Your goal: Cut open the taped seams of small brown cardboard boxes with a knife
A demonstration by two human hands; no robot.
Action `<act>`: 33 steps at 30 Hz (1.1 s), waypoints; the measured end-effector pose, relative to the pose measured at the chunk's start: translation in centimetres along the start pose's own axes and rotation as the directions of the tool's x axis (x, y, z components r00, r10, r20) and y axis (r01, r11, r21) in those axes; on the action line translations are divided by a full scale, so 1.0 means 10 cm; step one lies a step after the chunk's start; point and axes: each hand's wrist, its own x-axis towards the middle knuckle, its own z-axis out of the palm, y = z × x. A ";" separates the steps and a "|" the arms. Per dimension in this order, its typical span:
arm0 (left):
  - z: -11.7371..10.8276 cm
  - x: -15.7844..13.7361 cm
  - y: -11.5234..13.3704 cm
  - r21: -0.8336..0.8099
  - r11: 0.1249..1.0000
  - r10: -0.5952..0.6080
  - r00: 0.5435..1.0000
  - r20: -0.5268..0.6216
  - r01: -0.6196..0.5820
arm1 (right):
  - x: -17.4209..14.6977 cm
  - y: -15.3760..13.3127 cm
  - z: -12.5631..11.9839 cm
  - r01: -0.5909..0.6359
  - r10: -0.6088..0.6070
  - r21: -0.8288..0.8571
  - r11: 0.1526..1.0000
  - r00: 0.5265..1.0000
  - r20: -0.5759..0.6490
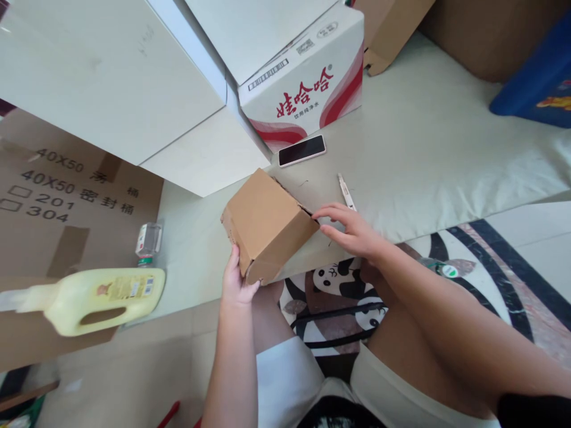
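Apparently steadying box (268, 224) between left hand (236, 282), pinching near end, and spread-fingered right hand (351, 230), next likely requiring firmer right-side hold

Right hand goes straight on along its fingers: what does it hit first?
The brown, boxy cardboard carton, at its right-hand corner. The right hand is so close it may be touching; depth is unclear from this single view.

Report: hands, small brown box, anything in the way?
Left hand holding small brown box; right hand open at its right corner. Slim white tool beside right hand; phone beyond box.
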 end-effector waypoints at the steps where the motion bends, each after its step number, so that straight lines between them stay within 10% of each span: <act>1: -0.02 0.01 0.01 -0.001 1.000 -0.010 1.000 0.017 0.010 | 0.00 0.01 -0.01 -0.016 0.016 0.002 1.000 1.000 0.003; 13: -0.05 0.04 -0.10 0.055 0.996 -0.077 0.990 0.116 0.071 | -0.01 0.13 0.16 0.012 -0.017 -0.224 0.975 1.000 -0.019; 21: -0.05 0.05 -0.11 0.045 0.984 -0.178 0.977 0.119 0.173 | 0.00 0.12 0.07 -0.043 0.051 -0.092 0.995 0.995 0.081; 26: 0.14 -0.01 -0.12 0.030 0.999 -0.030 0.998 -0.050 0.031 | 0.02 0.05 0.07 -0.065 0.059 -0.122 0.990 0.997 -0.050; 33: 0.22 -0.05 -0.05 0.091 0.993 0.100 0.965 -0.241 -0.080 | 0.03 0.11 -0.14 -0.524 0.342 -0.599 0.606 0.851 -0.398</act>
